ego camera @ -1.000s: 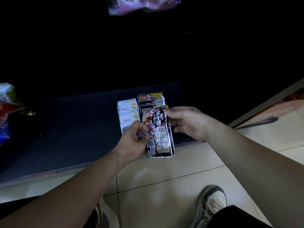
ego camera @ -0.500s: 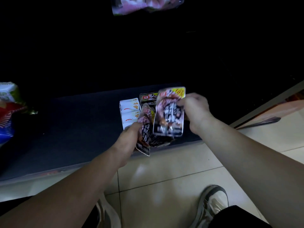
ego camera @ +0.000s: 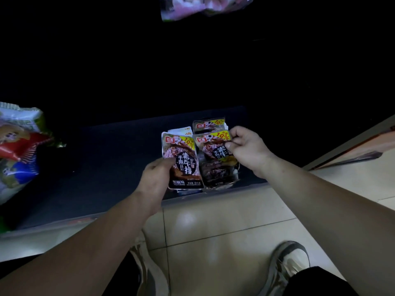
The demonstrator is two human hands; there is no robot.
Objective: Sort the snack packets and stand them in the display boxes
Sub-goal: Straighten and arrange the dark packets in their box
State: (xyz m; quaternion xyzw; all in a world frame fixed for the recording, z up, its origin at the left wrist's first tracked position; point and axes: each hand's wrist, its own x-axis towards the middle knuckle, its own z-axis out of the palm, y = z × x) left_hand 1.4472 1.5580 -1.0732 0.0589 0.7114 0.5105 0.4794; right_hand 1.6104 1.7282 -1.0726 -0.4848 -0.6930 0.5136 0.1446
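Observation:
My left hand (ego camera: 157,178) grips a dark snack packet (ego camera: 182,161) with a yellow 10% corner, held face up over the front of the low dark shelf (ego camera: 96,167). My right hand (ego camera: 245,148) pinches the top right corner of a second matching packet (ego camera: 213,148). Beneath that one lie more dark packets (ego camera: 218,173) in a stack, and another stands behind (ego camera: 208,124). The white packets (ego camera: 181,131) sit mostly hidden behind the left packet. Whether a display box holds them is too dark to tell.
Large colourful snack bags (ego camera: 19,146) lie at the shelf's left end. A pink-and-white bag (ego camera: 203,5) hangs at the top of the view. Pale floor tiles (ego camera: 224,221) and my shoes (ego camera: 288,265) are below the shelf edge. A metal frame edge (ego camera: 352,144) runs at the right.
My left hand has turned its packet face up and moved it left, covering the white packets. My right hand has lowered its packet onto the dark stack.

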